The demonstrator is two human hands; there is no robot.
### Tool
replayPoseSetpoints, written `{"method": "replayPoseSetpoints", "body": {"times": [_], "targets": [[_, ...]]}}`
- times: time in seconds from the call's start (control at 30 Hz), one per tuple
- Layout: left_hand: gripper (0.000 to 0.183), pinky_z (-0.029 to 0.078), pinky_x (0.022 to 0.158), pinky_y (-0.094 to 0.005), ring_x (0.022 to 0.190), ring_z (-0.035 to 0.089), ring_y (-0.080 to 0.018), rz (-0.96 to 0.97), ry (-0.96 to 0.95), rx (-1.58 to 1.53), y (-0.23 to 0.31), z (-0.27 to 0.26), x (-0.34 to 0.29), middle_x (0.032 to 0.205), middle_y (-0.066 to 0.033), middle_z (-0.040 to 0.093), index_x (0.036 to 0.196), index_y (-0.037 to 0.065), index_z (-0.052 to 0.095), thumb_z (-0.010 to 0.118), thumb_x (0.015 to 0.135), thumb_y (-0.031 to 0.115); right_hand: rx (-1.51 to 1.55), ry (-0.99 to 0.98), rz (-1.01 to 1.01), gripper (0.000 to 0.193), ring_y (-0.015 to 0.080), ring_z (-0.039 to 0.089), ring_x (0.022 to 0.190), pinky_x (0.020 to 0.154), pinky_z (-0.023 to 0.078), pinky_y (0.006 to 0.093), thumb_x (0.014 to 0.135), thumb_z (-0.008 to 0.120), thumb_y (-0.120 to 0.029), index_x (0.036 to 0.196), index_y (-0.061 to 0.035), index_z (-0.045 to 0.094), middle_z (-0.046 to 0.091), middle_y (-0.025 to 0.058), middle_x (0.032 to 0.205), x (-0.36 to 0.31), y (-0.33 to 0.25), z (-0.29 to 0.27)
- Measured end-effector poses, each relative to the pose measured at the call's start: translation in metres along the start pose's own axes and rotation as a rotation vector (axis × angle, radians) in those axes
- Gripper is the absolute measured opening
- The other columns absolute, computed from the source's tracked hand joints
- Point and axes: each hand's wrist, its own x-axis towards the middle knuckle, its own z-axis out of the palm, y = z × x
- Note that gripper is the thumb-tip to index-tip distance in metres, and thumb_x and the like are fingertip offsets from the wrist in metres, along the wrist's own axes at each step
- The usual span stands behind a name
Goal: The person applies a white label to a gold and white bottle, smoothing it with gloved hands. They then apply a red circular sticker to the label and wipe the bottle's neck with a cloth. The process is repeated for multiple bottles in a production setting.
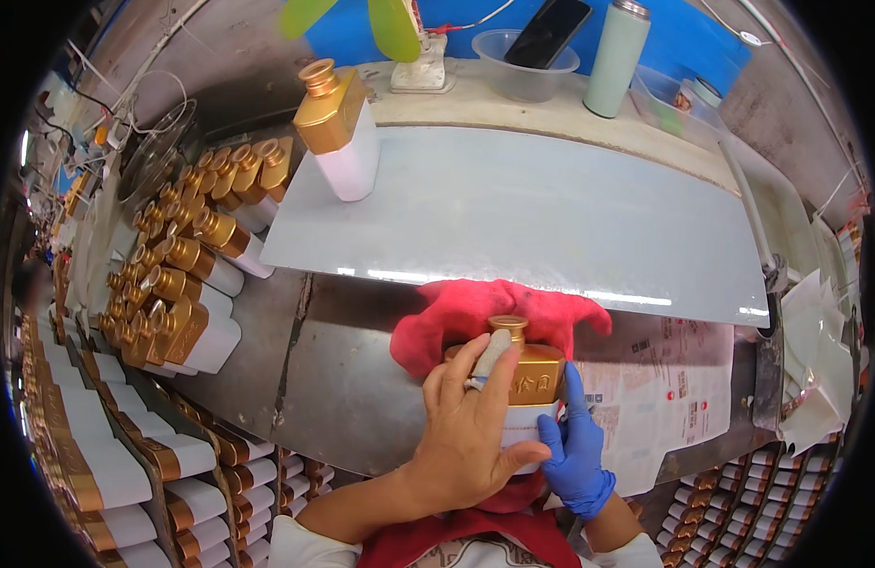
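A gold-and-white bottle (537, 381) stands close in front of me, its gold neck upward and raised characters on its shoulder. My bare left hand (461, 431) grips its left side, fingers along the gold part and thumb across the white lower front. One finger of that hand wears a pale cloth wrap (495, 352). From the right, my right hand (576, 456) in a blue glove closes round the bottle, its index finger straight along the edge. Behind the bottle lies a bunched red cloth (433, 331). The bottle's back and base are hidden.
One similar bottle (338, 133) stands on the grey board (551, 208); several crowd the left (172, 312). Printed paper (660, 379) lies at the right. A fan (420, 71), plastic bowl (525, 76) with a phone, and green flask (616, 62) line the back ledge. Racked bottles (125, 454) flank me.
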Motion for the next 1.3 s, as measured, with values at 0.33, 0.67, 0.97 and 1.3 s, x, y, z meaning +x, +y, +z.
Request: {"method": "replayPoseSetpoints", "body": {"times": [0.33, 0.67, 0.97, 1.3], "targets": [[0.048, 0.036, 0.091, -0.0395, 0.098, 0.047, -0.0285, -0.293, 0.108, -0.183, 0.002, -0.012, 0.015, 0.104, -0.0198, 0.053, 0.121, -0.005, 0.044, 0.049, 0.097, 0.037, 0.005, -0.097, 0.048, 0.073, 0.0293, 0.062, 0.054, 0.053, 0.049, 0.0399, 0.092, 0.057, -0.031, 0.150, -0.0044, 0.021, 0.058, 0.0135, 0.061, 0.005, -0.003, -0.006], [0.036, 0.040, 0.092, -0.0337, 0.098, 0.053, -0.0204, -0.390, 0.096, -0.415, -0.039, -0.005, 0.018, 0.106, -0.0129, 0.057, 0.099, 0.005, 0.049, 0.036, 0.102, 0.038, 0.044, -0.095, -0.033, 0.077, 0.0319, 0.062, 0.054, 0.052, 0.050, 0.0410, 0.091, 0.060, -0.031, 0.150, -0.0009, 0.020, 0.062, 0.0178, 0.070, 0.008, 0.004, -0.008], [0.056, 0.027, 0.110, -0.0471, 0.122, 0.052, -0.0278, 0.495, -0.234, 0.177, -0.085, -0.042, 0.029, 0.127, -0.0175, 0.057, 0.112, 0.014, 0.063, 0.048, 0.089, 0.063, -0.045, -0.017, -0.150, 0.080, 0.0310, 0.063, 0.058, 0.053, 0.051, 0.0395, 0.087, 0.064, -0.033, 0.148, 0.0002, 0.025, 0.064, 0.0196, 0.079, 0.009, 0.012, -0.003], [0.072, 0.027, 0.107, -0.0427, 0.108, 0.054, -0.0158, 0.862, -0.717, 0.509, -0.050, -0.040, 0.113, 0.112, -0.0064, 0.064, 0.125, 0.017, 0.060, 0.027, 0.090, 0.071, -0.074, -0.152, -0.034, 0.090, 0.0295, 0.064, 0.058, 0.052, 0.051, 0.0384, 0.082, 0.068, -0.044, 0.148, -0.0014, 0.025, 0.064, 0.0160, 0.074, 0.012, 0.011, -0.014]]}}
